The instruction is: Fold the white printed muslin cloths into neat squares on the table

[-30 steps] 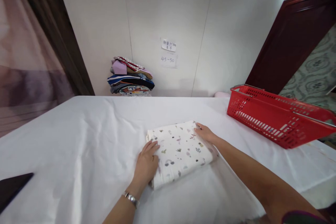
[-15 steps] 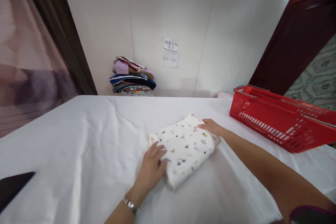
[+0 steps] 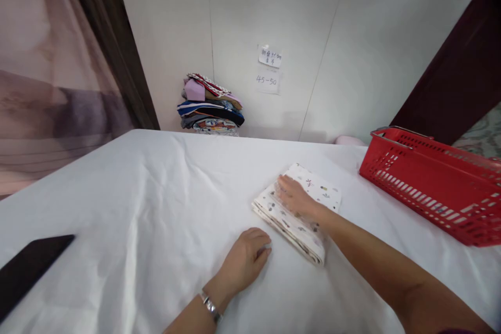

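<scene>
A folded white cloth (image 3: 309, 229) with small printed figures lies on the white-covered table (image 3: 156, 193), right of centre. My right hand (image 3: 294, 197) lies flat on top of it, fingers stretched out and slightly blurred. My left hand (image 3: 245, 261), with a metal watch band at the wrist, rests palm down on the table just left of the cloth, fingers loosely curled and not touching it.
A red plastic basket (image 3: 430, 188) stands at the right of the table. A stack of folded clothes (image 3: 211, 107) sits against the far wall under two paper notes (image 3: 269, 68). A dark flat object (image 3: 31, 266) lies at the near left edge.
The cloth has been folded over into a narrower bundle. My right hand moved from its far edge onto its top. My left hand let go and came off onto the table.
</scene>
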{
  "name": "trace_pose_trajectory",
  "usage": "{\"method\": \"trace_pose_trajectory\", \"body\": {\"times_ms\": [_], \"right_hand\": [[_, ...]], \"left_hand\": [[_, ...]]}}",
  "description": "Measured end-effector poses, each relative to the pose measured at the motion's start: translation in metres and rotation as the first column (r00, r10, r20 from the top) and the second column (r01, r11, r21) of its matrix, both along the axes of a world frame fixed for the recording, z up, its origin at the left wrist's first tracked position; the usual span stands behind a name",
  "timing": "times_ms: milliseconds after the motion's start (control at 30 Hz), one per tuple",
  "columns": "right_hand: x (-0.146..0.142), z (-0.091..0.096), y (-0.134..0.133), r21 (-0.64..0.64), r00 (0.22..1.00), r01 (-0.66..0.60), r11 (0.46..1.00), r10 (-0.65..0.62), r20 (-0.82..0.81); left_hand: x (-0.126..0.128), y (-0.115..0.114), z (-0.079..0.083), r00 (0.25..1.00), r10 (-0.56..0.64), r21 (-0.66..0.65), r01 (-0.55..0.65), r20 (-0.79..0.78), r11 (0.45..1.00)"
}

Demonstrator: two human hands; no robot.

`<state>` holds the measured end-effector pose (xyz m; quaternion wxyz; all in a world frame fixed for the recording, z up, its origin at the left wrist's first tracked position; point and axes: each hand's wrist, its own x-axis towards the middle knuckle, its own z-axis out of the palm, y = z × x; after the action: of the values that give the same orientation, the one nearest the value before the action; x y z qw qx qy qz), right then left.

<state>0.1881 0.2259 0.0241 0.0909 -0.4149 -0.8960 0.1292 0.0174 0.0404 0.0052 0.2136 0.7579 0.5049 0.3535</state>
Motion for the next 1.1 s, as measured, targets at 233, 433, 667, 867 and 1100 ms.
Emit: {"method": "trace_pose_trajectory", "body": {"times_ms": [233,433,667,867,1100], "right_hand": [[-0.002,0.004,-0.058,-0.137,0.974,-0.202,0.97,0.214,0.078],[0.015,0.004,-0.112,-0.081,0.945,-0.308,0.948,0.315,0.088],[0.062,-0.026,-0.141,0.174,0.974,-0.225,0.959,0.218,0.055],[0.075,-0.043,-0.139,0.278,0.976,-0.215,0.936,0.215,0.031],[0.147,-0.036,-0.118,0.205,0.982,-0.182,0.962,0.167,0.09]], "left_hand": [[-0.003,0.001,0.003,0.994,0.103,-0.056,-0.101,0.041,0.993],[-0.012,0.006,-0.003,0.965,0.242,-0.026,-0.24,0.1,0.97],[-0.02,0.015,-0.008,0.897,0.422,-0.123,-0.407,0.133,0.905],[-0.006,0.065,0.02,0.842,0.535,-0.187,-0.537,-0.062,0.823],[0.031,0.057,0.026,0.888,0.42,-0.352,-0.46,-0.19,0.815]]}}
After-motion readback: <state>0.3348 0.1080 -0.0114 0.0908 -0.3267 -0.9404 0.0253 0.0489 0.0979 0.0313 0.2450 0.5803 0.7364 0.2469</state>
